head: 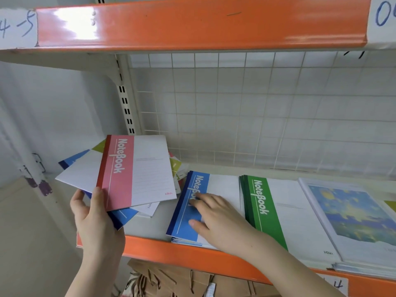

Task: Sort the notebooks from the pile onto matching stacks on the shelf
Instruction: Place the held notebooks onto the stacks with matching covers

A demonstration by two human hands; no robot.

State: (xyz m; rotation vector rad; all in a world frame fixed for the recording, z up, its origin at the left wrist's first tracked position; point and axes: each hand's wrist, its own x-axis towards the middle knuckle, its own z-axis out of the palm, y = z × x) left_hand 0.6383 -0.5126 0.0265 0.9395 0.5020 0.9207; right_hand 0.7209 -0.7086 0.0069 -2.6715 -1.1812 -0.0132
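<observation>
Orange-edged shelf [192,251] is carrying three sorted stacks at centre and right: blue stack [192,213], green stack [278,213], painted-cover stack [353,217]. Unsorted pile [175,168] is remaining at centre left. Left hand [94,221] is gripping several notebooks, pink notebook [137,170] uppermost, above its thumb. Right hand [216,219] is lying flat, uncurled, on the blue stack.

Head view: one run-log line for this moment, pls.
left hand: holds fanned notebooks, pink notebook on top | right hand: flat on blue stack | green stack: untouched | phase: placing blue
</observation>
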